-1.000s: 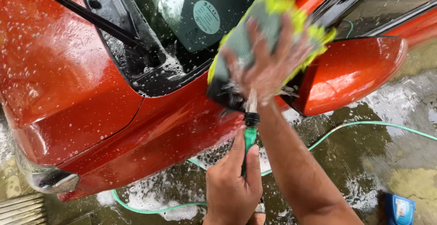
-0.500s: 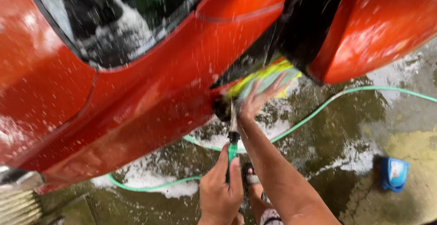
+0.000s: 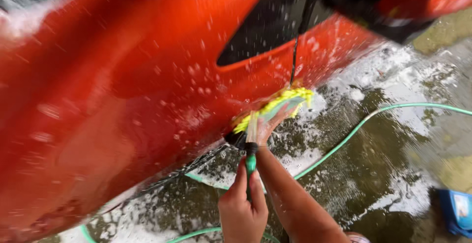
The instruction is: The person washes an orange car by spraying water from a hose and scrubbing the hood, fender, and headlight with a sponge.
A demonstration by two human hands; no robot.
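Observation:
My left hand (image 3: pixel 243 208) grips a green hose nozzle (image 3: pixel 250 162) with a black tip, which sprays water upward. My right hand (image 3: pixel 268 125) presses a yellow-green wash mitt (image 3: pixel 280 103) against the lower side of a soapy orange-red car (image 3: pixel 123 95). The mitt sits right above the nozzle, near the car's bottom edge. My right forearm runs down to the lower right. The picture is blurred by motion.
A green hose (image 3: pixel 354 130) curves over the wet, foamy concrete ground (image 3: pixel 373 174). A blue container (image 3: pixel 457 211) stands at the lower right edge. A dark window area (image 3: pixel 275 22) and a black strip lie above the mitt.
My right hand has slid the mitt down from the mirror and windscreen area to the car's lower body. The view has dropped lower, and my left hand still sprays at the mitt.

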